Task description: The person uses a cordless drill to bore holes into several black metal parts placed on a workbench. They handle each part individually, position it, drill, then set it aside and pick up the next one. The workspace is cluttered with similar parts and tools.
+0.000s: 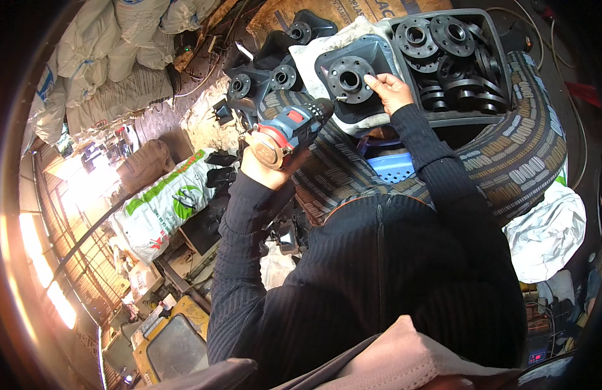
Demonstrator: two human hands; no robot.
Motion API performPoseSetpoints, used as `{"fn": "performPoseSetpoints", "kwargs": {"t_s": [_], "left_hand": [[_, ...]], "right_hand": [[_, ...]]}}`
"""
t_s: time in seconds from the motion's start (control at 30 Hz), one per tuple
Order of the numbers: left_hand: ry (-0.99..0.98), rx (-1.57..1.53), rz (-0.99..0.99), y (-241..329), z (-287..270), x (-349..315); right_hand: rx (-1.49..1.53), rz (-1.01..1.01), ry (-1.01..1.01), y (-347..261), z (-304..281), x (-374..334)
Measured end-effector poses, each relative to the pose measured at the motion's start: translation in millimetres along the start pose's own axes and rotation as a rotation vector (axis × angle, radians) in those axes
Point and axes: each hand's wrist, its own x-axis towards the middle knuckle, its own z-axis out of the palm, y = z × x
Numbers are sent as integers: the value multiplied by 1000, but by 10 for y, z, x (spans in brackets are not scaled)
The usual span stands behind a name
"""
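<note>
My left hand [270,168] is closed around a blue, red and black cordless drill [293,127]. Its chuck points right, and the thin bit reaches the lower left edge of a round black flange [350,79]. That flange, with a wide centre bore and bolt holes, sits on a dark square plastic base [383,57]. My right hand [392,92] pinches the flange's right rim between thumb and fingers; anything small between the fingertips is hidden. A white cloth or sack [307,60] lies under the base.
A grey bin [507,39] of stacked black flanges stands at the right. Several similar flanged parts [285,77] lie at the left. Patterned fabric [522,156] covers my legs, beside a blue perforated basket [391,168]. White sacks [86,52] are piled far left.
</note>
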Motion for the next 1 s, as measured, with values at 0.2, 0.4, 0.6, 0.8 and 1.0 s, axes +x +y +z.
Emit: {"fn": "performPoseSetpoints", "kwargs": {"t_s": [0.2, 0.4, 0.6, 0.8, 1.0], "left_hand": [[12, 53, -8, 116, -60, 39], [-36, 122, 56, 181, -114, 60], [-52, 149, -42, 176, -89, 6], [2, 79, -13, 174, -30, 18], [-13, 32, 11, 157, 1, 134]], "right_hand": [[112, 43, -27, -52, 47, -34], [115, 103, -10, -111, 70, -54], [120, 91, -21, -114, 69, -46], [128, 114, -17, -133, 64, -45], [117, 123, -19, -206, 89, -100]]}}
